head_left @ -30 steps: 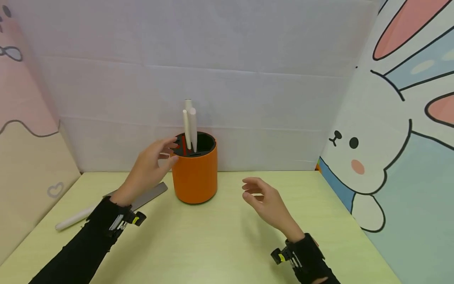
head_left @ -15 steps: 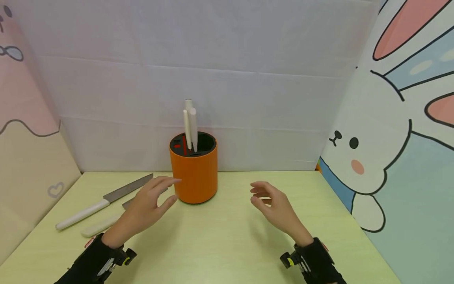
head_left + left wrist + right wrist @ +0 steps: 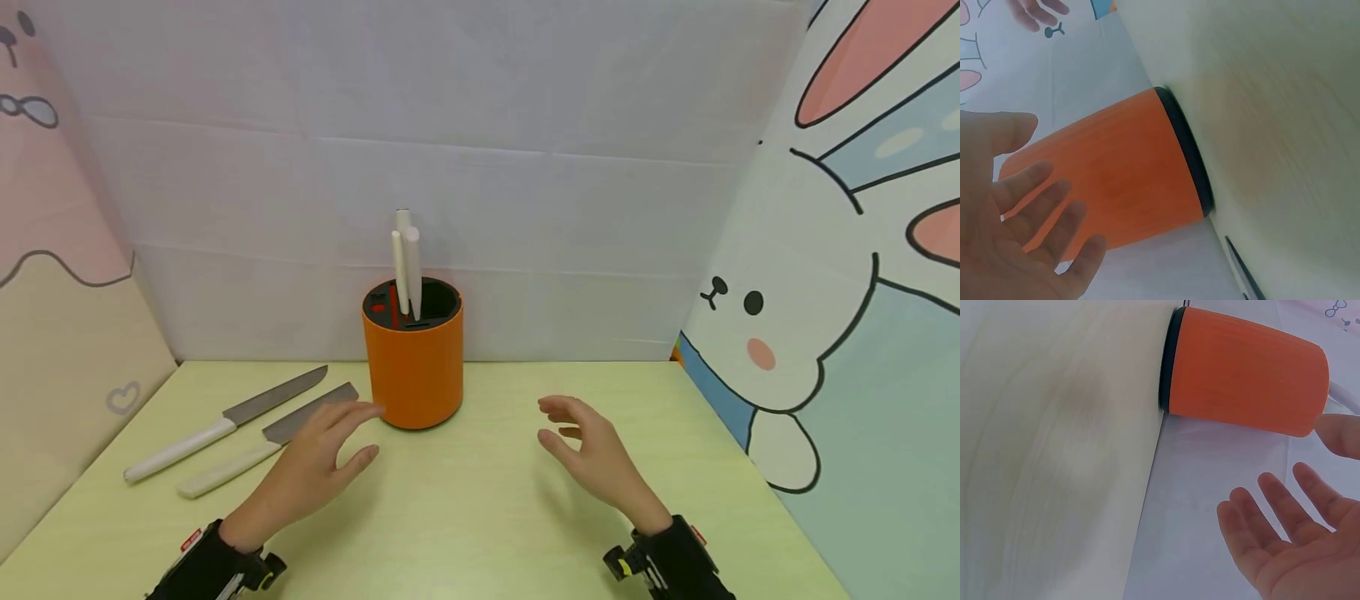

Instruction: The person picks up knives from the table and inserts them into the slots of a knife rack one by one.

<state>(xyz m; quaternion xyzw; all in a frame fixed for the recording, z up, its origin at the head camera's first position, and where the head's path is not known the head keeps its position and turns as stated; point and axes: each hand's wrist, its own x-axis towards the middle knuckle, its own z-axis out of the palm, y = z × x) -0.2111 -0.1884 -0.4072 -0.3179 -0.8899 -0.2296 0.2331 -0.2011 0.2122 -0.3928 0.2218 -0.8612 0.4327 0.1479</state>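
Note:
An orange knife block (image 3: 416,375) with a black slotted top stands upright near the back of the table. Several white handles (image 3: 414,267) stick up out of it. In the head view my left hand (image 3: 318,454) is in front of the block to the left, fingers spread and relaxed, holding nothing. Two knives lie behind that hand: a longer one (image 3: 191,440) and a cleaver-like one (image 3: 232,469), its blade partly covered by the hand. My right hand (image 3: 588,450) hovers to the right of the block, fingers loosely bent, nothing in it. Both wrist views show the palms unfilled.
The pale yellow table (image 3: 465,533) meets a white cloth wall (image 3: 525,208) just behind the knife block. Printed side panels stand at left and right, the right panel (image 3: 795,350) with a rabbit drawing.
My left hand has drawn back from the knife block's top, down toward the front, uncovering the two knives. My right hand has shifted slightly right and nearer.

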